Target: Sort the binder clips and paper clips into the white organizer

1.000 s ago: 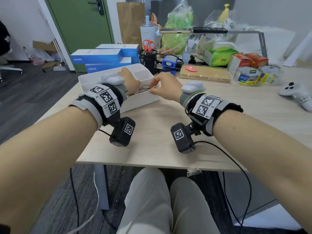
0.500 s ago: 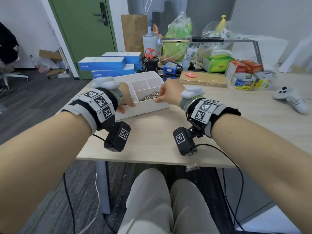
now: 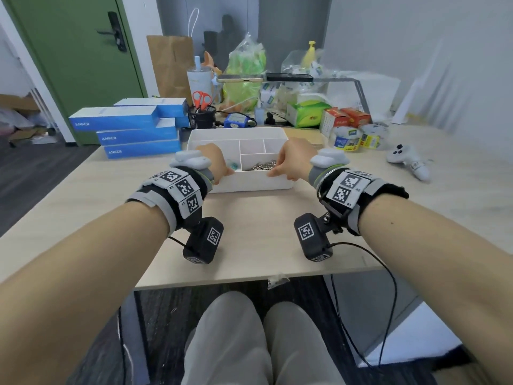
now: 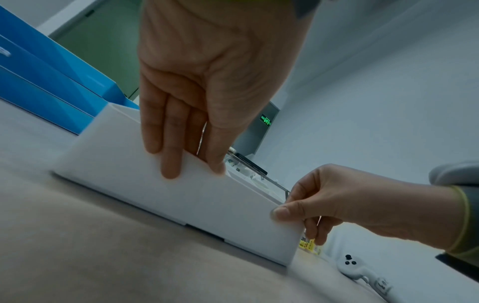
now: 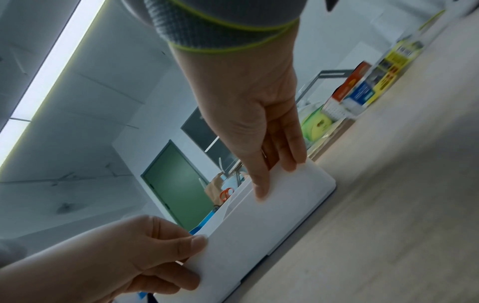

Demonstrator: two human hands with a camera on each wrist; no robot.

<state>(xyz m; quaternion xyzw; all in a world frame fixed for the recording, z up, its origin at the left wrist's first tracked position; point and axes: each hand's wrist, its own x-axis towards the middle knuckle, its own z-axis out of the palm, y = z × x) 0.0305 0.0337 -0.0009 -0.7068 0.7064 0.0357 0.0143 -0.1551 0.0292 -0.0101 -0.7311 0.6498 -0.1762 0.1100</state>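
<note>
The white organizer stands on the table straight in front of me, its front wall toward me. A heap of silver paper clips lies in its front middle compartment. A teal binder clip shows in the left compartment, mostly hidden by my hand. My left hand pinches the front wall near the left end, thumb on the outer face. My right hand pinches the wall near the right corner, thumb in front and fingers curled round the corner. The organizer's front wall fills the wrist views.
Stacked blue boxes sit left of the organizer, a mesh pen cup with orange scissors behind it. Tape rolls, red boxes and a white controller lie to the right. The table's front edge is near my knees.
The organizer has come from the left, angled, to sit square in front of me. My left hand left its inside and my right hand left the paper clips; both now hold its front wall.
</note>
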